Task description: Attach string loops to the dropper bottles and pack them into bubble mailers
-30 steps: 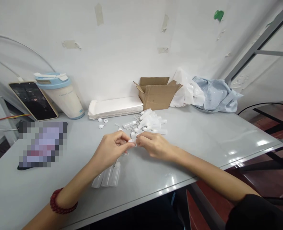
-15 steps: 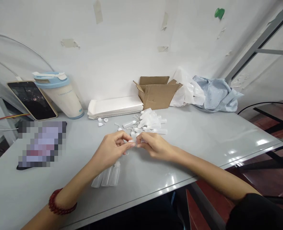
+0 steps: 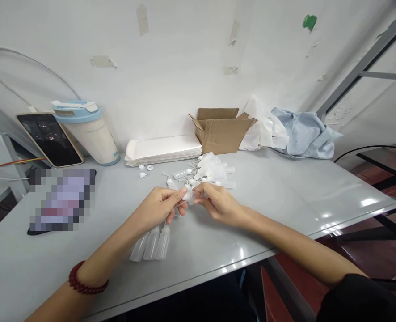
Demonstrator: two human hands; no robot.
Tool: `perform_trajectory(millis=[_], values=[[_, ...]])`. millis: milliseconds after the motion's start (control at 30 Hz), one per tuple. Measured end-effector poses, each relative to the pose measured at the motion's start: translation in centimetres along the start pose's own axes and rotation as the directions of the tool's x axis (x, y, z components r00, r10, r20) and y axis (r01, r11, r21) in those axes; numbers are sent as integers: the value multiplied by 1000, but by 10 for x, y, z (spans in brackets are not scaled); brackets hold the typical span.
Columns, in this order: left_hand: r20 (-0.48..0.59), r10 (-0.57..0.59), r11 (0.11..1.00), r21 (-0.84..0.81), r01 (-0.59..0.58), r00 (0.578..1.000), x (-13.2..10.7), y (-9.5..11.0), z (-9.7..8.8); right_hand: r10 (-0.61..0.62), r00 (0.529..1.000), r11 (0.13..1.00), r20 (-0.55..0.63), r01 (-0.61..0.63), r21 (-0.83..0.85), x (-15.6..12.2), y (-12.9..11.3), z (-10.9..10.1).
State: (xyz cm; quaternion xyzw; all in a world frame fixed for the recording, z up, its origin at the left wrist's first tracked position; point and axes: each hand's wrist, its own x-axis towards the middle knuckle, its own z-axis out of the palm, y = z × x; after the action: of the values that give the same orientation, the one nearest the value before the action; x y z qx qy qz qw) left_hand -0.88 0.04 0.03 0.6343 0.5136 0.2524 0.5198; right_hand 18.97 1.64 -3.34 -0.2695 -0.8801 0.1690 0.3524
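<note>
My left hand (image 3: 166, 201) and my right hand (image 3: 218, 203) meet over the middle of the table. Between them is a small translucent plastic squeeze bottle (image 3: 191, 197), mostly covered by my fingers. My right thumb and fingers pinch its right end. The left thumb presses on its white end, with the other left fingers curled beneath. Just beyond my hands lies a pile of similar bottles (image 3: 211, 170) with thin-tipped caps. Nearer me, below the left hand, three clear bottles (image 3: 151, 245) lie side by side.
Loose white caps (image 3: 143, 174) lie left of the pile. Along the wall are a stack of white envelopes (image 3: 164, 151), an open cardboard box (image 3: 223, 136), a white plastic bag (image 3: 263, 129) and blue cloth (image 3: 305, 134). A tumbler (image 3: 95, 138) and phone (image 3: 50, 141) stand left.
My left hand has shifted its grip: the thumb now lies along the bottle's white end and the lower fingers have spread downward. My right hand keeps its pinch. The view has shifted slightly.
</note>
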Motion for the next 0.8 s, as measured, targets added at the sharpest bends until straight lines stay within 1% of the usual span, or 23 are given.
perform_trajectory(millis=[67,133,233,300,367,467,567,667,800], values=[[6,9,1000,17,-9,1000,-1,0,0,-2,1000,1000,4,2,5,0,0,0],[-2,21,998,61,-21,1000,-3,2,-1,24,1000,999,18,-24,34,0,0,-1],[-50,12,994,112,-6,999,-5,5,-1,69,997,994,35,-72,80,1,-2,-2],[-85,-3,992,124,13,996,-7,8,0,87,996,991,36,-90,96,1,-2,-3],[-97,9,993,119,3,995,-7,8,2,97,995,989,33,-100,112,2,-3,-3],[-72,33,996,83,-26,997,-4,6,3,97,995,989,15,-98,111,3,-3,-3],[-47,15,998,66,-12,999,-1,2,3,75,997,995,4,-75,66,2,-2,-2],[-19,12,999,37,-11,1000,0,0,1,74,997,997,28,-75,36,2,-2,0],[-4,20,998,61,-20,1000,-2,1,0,95,994,991,58,-100,84,1,-3,-1]])
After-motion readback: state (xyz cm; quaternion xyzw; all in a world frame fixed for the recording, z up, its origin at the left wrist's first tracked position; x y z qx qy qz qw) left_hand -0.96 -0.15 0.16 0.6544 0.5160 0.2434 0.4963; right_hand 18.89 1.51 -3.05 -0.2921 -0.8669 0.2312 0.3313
